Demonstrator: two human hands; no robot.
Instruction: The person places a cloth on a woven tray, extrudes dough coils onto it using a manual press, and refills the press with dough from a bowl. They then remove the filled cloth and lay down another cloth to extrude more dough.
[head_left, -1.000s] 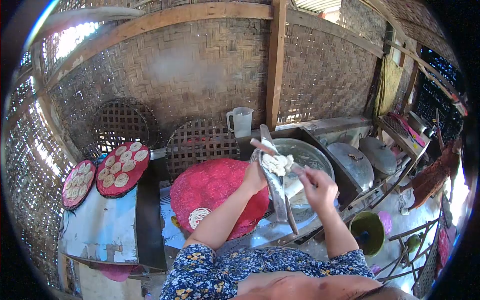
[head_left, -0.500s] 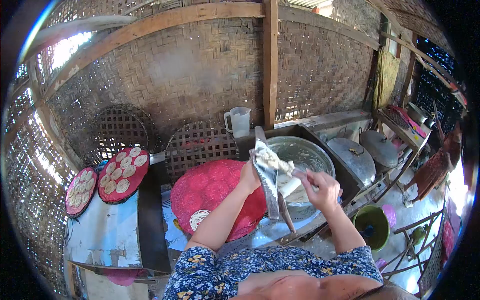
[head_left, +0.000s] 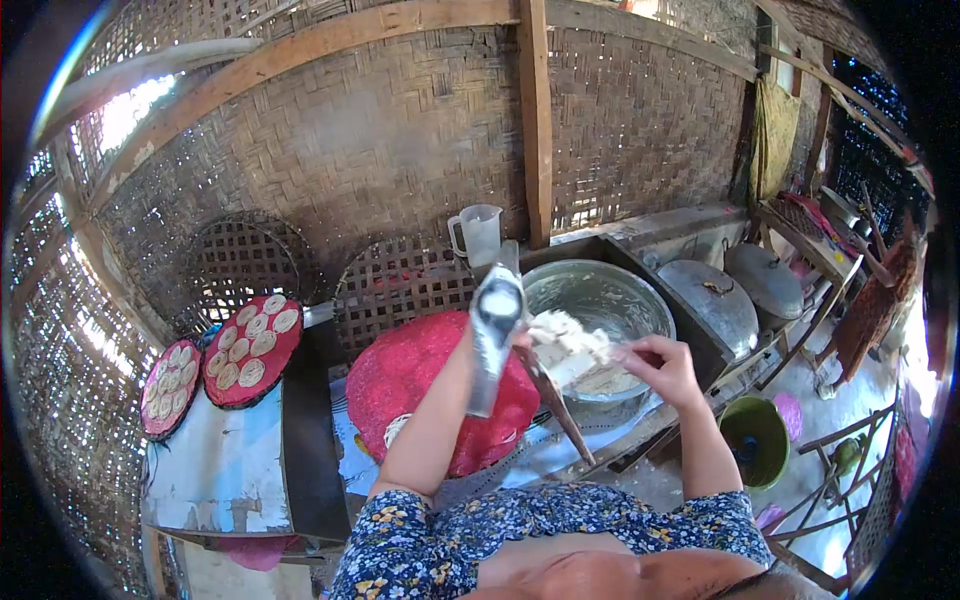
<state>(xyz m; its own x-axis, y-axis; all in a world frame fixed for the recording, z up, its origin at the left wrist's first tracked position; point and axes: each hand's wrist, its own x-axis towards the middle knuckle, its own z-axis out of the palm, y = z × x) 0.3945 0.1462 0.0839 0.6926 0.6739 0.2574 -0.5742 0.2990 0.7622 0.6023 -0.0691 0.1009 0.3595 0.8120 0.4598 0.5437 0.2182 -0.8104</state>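
My left hand grips a hand press, a wooden and metal frame with a round cup whitened by dough. Its second arm hangs apart from the cup, and a white cylinder shows beside it. My right hand is closed, fingers pinched around the end of a dough-covered utensil, mostly hidden by the dough. Pale lumpy dough lies along it, above a large metal basin smeared with white. Below my left forearm is a red round mat with a coil of white strands.
Two trays of coiled strands stand on the table at left. A clear jug is behind the press. Lidded pots stand right of the basin, and a green bucket is on the floor.
The press has turned and moved left, so its cup now faces up toward me, away from the dough. My right hand has shifted slightly right with the dough-covered utensil.
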